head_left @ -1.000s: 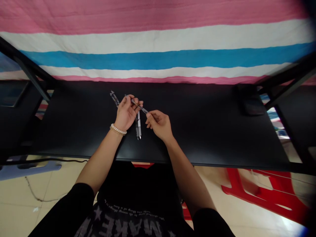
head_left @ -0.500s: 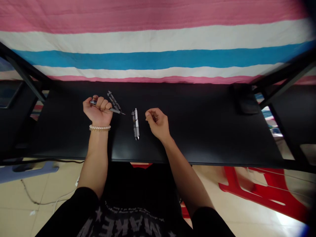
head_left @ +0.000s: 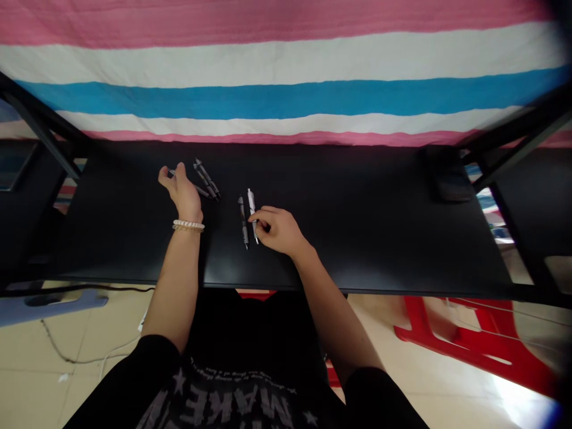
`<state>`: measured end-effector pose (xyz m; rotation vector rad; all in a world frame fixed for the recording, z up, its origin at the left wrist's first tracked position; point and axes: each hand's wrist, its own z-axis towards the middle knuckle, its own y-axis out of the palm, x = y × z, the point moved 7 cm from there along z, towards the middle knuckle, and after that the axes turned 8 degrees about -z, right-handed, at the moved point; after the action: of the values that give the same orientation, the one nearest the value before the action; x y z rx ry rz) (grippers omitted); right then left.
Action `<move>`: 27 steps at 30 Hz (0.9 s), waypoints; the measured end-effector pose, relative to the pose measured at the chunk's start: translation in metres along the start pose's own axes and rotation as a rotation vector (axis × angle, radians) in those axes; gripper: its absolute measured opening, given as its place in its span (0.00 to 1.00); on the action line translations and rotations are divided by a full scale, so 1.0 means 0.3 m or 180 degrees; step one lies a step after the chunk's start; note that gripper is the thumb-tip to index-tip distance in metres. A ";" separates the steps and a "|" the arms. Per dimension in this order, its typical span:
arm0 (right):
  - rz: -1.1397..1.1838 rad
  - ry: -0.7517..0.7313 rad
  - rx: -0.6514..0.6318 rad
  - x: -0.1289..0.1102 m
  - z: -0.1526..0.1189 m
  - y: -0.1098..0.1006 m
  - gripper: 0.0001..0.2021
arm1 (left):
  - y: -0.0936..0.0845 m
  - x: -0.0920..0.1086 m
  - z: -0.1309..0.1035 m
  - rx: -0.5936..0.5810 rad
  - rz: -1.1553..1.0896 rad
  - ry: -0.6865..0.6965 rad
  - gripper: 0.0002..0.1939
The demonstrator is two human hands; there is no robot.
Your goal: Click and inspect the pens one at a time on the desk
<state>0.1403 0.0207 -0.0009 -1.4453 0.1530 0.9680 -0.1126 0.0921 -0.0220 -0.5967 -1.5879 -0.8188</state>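
Note:
My left hand (head_left: 182, 193), with a beaded bracelet at its wrist, is closed around a grey pen (head_left: 203, 192); one end shows by the fingertips and the other pokes out toward the right. Right beside that end, two dark pens (head_left: 206, 179) lie slanted together on the black table (head_left: 366, 226). Near the middle, my right hand (head_left: 279, 231) pinches a white pen (head_left: 251, 201) at its lower half. To the left of the white pen lies a dark pen (head_left: 243, 220) with a grey grip, a small gap between them.
A dark object (head_left: 447, 176) sits at the table's right end. Behind the table hangs a striped cloth (head_left: 277, 98). Black metal frame bars (head_left: 513, 140) rise at both sides. A red plastic stool (head_left: 473, 339) stands on the floor at right, and cables (head_left: 67, 359) run at left.
My left hand has turned over, palm downward, bringing its pen beside the two slanted pens. My right hand has moved left onto the white pen, which now stands apart from the dark one.

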 end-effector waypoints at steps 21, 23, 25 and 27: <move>0.1895 0.0724 0.1315 0.060 -0.002 -0.051 0.12 | 0.245 0.035 -0.258 -0.1894 -0.0771 -0.0638 0.16; 0.1984 0.0741 0.1305 0.059 0.000 -0.054 0.14 | 0.263 0.035 -0.287 -0.2079 -0.0923 -0.0755 0.14; 0.2244 0.0889 0.1119 0.070 0.006 -0.041 0.18 | 0.258 0.039 -0.286 -0.1960 -0.1119 -0.0736 0.11; 0.2452 0.0998 0.0886 0.077 0.011 -0.024 0.22 | 0.254 0.039 -0.280 -0.1886 -0.1224 -0.0743 0.10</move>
<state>0.1578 0.0353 -0.0094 -1.2756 1.0940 1.2555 -0.0042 0.0731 0.0082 -0.8394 -1.6960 -1.5850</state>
